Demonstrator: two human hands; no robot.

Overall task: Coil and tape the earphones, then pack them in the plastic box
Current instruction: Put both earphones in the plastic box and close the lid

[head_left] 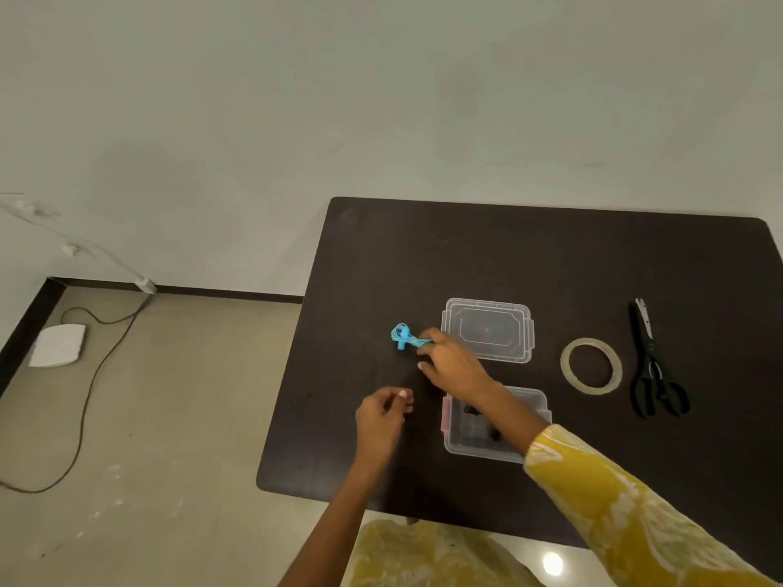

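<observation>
Blue earphones (402,335) lie bunched on the dark table (551,256), left of the clear lid. My right hand (449,362) reaches across the box and pinches their cable end with its fingertips. My left hand (383,410) hovers nearer to me, fingers curled loosely, holding nothing that I can see. The clear plastic box (462,442) stands under my right forearm, with dark items inside, partly hidden by the arm. Its lid (487,330) lies flat just beyond it. A roll of clear tape (591,365) rests to the right of the lid.
Black scissors (654,366) lie at the right beside the tape. The table's left edge runs close to the earphones. On the floor to the left are a white device (57,345) and a dark cable (84,400).
</observation>
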